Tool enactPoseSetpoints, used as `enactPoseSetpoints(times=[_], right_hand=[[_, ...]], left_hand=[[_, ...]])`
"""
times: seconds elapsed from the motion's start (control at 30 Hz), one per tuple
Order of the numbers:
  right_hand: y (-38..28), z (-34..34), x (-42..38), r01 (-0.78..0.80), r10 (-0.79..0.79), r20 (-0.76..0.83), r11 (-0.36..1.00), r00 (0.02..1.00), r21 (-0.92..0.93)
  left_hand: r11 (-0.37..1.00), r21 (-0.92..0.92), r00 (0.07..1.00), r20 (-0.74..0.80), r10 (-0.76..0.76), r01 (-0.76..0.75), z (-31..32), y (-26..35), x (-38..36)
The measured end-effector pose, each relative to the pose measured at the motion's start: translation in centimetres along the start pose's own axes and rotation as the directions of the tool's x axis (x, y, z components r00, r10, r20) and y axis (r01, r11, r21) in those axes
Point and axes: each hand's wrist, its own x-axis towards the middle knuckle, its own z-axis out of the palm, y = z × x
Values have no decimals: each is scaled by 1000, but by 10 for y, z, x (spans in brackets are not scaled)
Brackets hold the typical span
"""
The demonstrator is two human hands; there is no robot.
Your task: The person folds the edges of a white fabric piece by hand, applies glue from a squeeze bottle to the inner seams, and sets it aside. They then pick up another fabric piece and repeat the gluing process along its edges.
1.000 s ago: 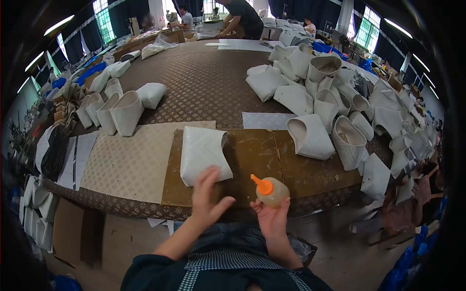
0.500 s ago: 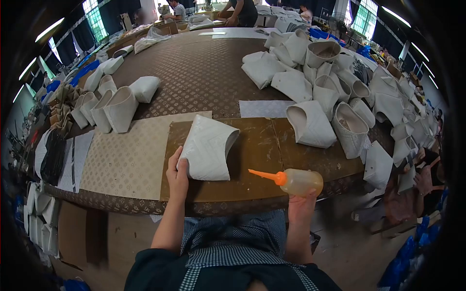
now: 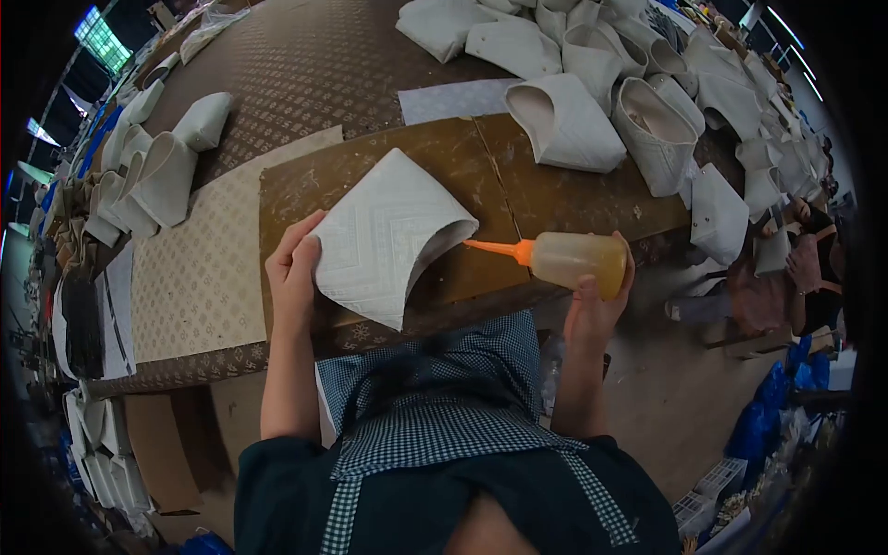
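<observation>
My left hand (image 3: 298, 264) holds a white embossed piece (image 3: 384, 231) by its left edge, over the brown board (image 3: 314, 176). The curved open edge of the piece faces right. My right hand (image 3: 598, 301) grips a squeeze bottle (image 3: 578, 261) of yellowish liquid, fingers wrapped round its base. The bottle lies nearly level, and its orange nozzle (image 3: 495, 247) points left, with the tip at the rim of the piece's opening. Whether the tip touches the rim I cannot tell.
Several white pieces (image 3: 566, 125) are heaped at the back right, and others (image 3: 165, 180) stand at the left. A beige patterned sheet (image 3: 208, 268) lies left of the board. Another person (image 3: 805, 268) is at the far right. A cardboard box (image 3: 162, 453) is below left.
The view has tilted downward and turned. The white piece has rotated and come nearer, still in my left hand. My right hand has raised the bottle, bringing its nozzle to the piece's rim.
</observation>
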Motion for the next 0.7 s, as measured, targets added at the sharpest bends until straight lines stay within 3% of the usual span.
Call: enactPoseSetpoints(times=[0.3, 0.7], right_hand=[[3, 12, 4, 146, -136, 52, 942, 989, -303], [11, 16, 6, 196, -197, 47, 861, 979, -469]], left_hand=[[971, 229, 998, -2, 65, -63, 22, 26, 3], [963, 265, 999, -6, 50, -47, 29, 33, 1]])
